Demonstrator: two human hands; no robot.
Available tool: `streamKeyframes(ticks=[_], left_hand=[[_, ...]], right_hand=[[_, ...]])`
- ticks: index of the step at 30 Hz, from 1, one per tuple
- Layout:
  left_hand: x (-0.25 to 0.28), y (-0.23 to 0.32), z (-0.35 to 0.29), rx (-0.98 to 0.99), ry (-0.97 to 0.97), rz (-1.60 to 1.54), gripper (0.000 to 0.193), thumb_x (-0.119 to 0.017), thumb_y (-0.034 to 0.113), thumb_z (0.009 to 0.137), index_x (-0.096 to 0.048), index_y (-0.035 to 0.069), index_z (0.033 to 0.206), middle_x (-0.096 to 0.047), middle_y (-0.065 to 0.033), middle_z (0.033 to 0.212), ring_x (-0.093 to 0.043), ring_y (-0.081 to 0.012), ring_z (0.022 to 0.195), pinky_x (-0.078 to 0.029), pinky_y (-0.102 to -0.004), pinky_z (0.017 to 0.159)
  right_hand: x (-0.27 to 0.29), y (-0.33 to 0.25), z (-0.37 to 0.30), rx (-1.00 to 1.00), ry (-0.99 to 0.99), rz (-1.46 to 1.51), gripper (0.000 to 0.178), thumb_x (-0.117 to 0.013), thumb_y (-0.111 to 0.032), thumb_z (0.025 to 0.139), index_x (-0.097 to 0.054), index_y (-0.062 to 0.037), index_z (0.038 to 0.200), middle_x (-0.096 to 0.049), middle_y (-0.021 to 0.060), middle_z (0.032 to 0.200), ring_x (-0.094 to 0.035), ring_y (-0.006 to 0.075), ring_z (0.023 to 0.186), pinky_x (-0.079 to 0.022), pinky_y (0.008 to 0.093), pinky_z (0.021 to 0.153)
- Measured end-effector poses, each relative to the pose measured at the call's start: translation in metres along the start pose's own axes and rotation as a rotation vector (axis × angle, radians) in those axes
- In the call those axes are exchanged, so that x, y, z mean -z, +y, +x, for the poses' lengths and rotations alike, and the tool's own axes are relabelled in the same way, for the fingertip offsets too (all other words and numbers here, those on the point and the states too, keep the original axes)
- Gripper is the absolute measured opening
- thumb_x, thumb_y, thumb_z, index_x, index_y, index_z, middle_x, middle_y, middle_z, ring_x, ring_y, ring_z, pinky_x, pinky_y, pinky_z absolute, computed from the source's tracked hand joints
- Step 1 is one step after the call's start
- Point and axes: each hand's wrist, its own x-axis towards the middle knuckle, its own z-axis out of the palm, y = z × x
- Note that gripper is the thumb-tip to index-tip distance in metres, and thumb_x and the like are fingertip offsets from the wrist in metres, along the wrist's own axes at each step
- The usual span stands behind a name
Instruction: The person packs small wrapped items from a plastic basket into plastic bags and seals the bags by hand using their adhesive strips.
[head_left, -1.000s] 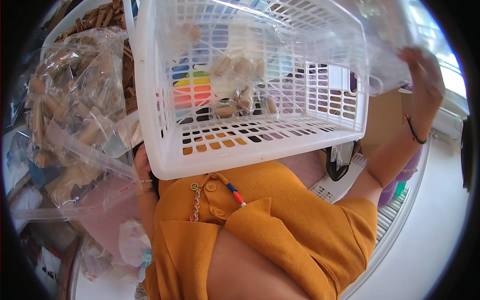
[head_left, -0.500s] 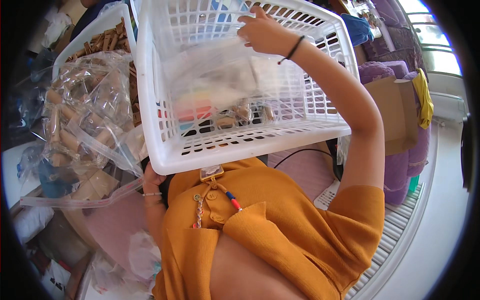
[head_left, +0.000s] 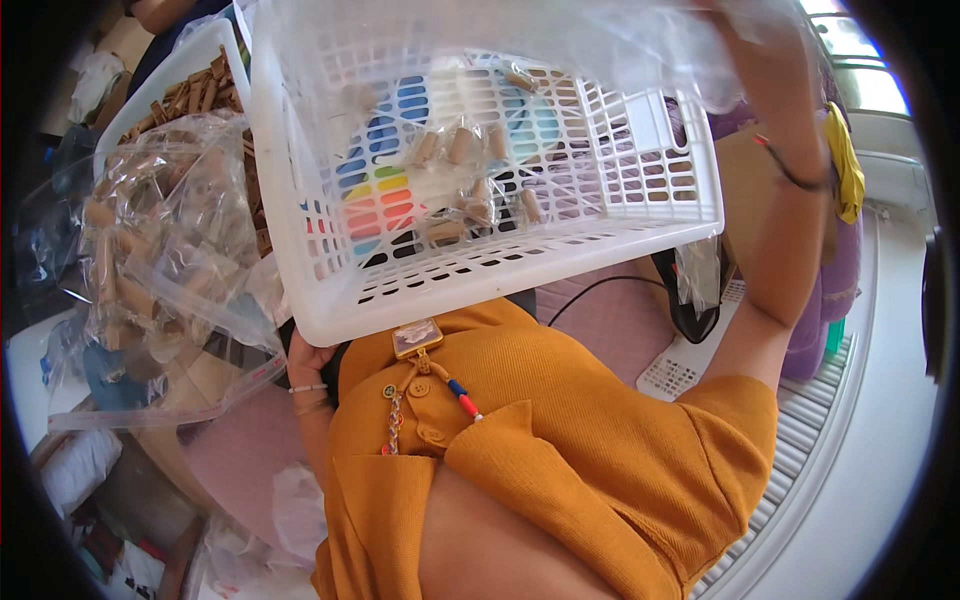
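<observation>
A white slatted plastic basket (head_left: 480, 300) is tilted up in front of me. At its lower left corner my left hand (head_left: 308, 355) grips it, fingers partly hidden behind the rim. My right hand (head_left: 765, 65), blurred, is raised past the basket's upper right. It is closed on a mass of clear plastic bags (head_left: 600, 45) that stretches across the basket's top; the fingertips are hard to make out. Inside the basket lie several small clear packets with brown cardboard-coloured rolls (head_left: 460, 145).
A big clear zip bag of brown tubes (head_left: 150, 270) leans at the left, before a white bin (head_left: 235, 60) of brown pieces. A cardboard box (head_left: 745, 190) and yellow cloth (head_left: 845, 165) are at the right. A white remote-like object (head_left: 690, 365) lies below the basket. Another person's arm (head_left: 160, 12) shows at top left.
My right hand has moved right and up, lifting the clear plastic bags from inside the basket. The packets under them now show. The basket has shifted slightly; my left hand stays at its corner.
</observation>
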Motion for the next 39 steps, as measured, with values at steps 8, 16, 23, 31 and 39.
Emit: streamKeyframes(ticks=[8,16,23,31,39], left_hand=[[0.018,-0.004,0.008,-0.006,0.103,-0.047,0.034,-0.044,0.031,0.086,-0.05,0.001,0.102,-0.055,-0.0071,0.074,-0.041,-0.0096,0.05,-0.032,-0.0197,0.044],[0.029,0.003,0.015,-0.089,0.062,-0.065,0.041,-0.048,0.036,0.084,-0.05,0.0,0.104,-0.057,-0.008,0.08,-0.045,-0.0102,0.054,-0.036,-0.0204,0.047],[0.028,0.009,0.009,-0.091,0.016,-0.027,0.044,-0.049,0.039,0.083,-0.05,0.0,0.104,-0.057,-0.008,0.081,-0.046,-0.0105,0.056,-0.037,-0.021,0.049],[0.032,0.012,0.006,-0.107,-0.006,-0.001,0.048,-0.05,0.042,0.082,-0.05,0.0,0.104,-0.057,-0.0081,0.082,-0.048,-0.0109,0.058,-0.038,-0.0217,0.051],[0.03,0.016,0.006,-0.098,-0.08,0.008,0.051,-0.052,0.045,0.08,-0.05,-0.001,0.104,-0.057,-0.0081,0.083,-0.049,-0.0112,0.061,-0.039,-0.0224,0.053]], right_hand=[[0.124,0.065,-0.227,-0.838,0.539,0.073,0.028,-0.056,-0.01,0.082,-0.054,0.0042,0.105,-0.058,0.0095,0.098,-0.058,0.0179,0.085,-0.046,0.0253,0.075],[0.082,0.004,-0.565,-1.804,0.632,0.979,0.03,-0.053,-0.008,0.083,-0.05,0.0033,0.111,-0.058,0.0091,0.1,-0.055,0.0207,0.09,-0.046,0.033,0.074],[-0.033,-0.06,-0.603,-2.051,0.091,0.331,0.023,-0.064,-0.01,0.071,-0.058,0.0061,0.086,-0.061,0.0084,0.076,-0.059,0.0198,0.066,-0.047,0.0295,0.06],[-0.07,-0.04,-0.53,-1.949,-0.451,-0.44,0.041,-0.061,-0.014,0.061,-0.052,0.0115,0.091,-0.062,0.0219,0.08,-0.063,0.0258,0.078,-0.048,0.0328,0.07],[-0.038,-0.047,-0.396,-1.736,-0.793,-0.91,0.085,-0.076,-0.04,0.053,-0.036,-0.002,0.118,-0.043,0.0142,0.116,-0.041,0.0307,0.109,-0.04,0.0437,0.084]])
